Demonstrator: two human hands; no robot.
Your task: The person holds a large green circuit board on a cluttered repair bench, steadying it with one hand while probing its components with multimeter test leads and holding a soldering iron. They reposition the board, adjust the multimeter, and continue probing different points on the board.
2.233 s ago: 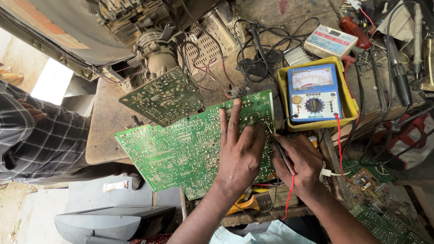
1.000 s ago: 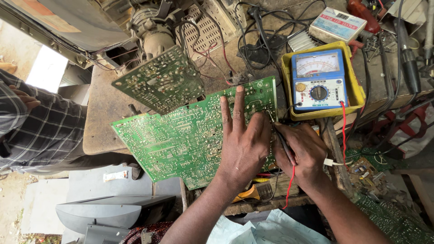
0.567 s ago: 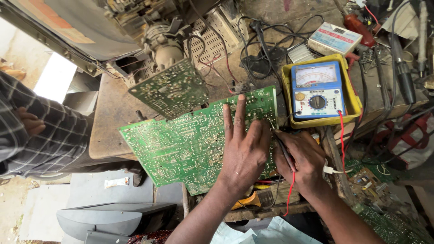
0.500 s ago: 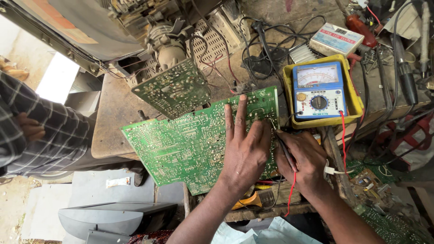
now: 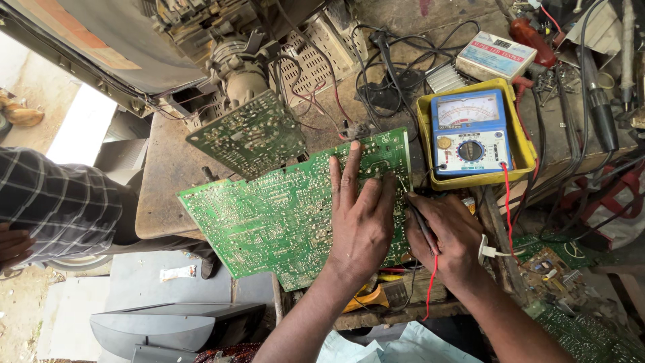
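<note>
A large green circuit board [image 5: 269, 215] lies solder side up on a worn wooden bench [image 5: 161, 181]. My left hand [image 5: 361, 215] rests flat on its right part, fingers spread and pointing away from me. My right hand [image 5: 447, 235] grips two thin test probes [image 5: 413, 212], their tips touching the board's right edge. Red and black leads [image 5: 505, 202] run from the probes to a blue analog multimeter [image 5: 469, 134] in a yellow case, just right of the board.
A smaller green board [image 5: 247, 138] leans behind the large one, under an opened television chassis [image 5: 222, 54]. Tangled black cables [image 5: 390, 60], a white box [image 5: 496, 57] and tools crowd the far right. Another person's checked sleeve [image 5: 60, 205] shows at left. More boards [image 5: 571, 296] lie lower right.
The view has shifted slightly. My left hand stays flat on the board and my right hand keeps the probes at the board's right edge.
</note>
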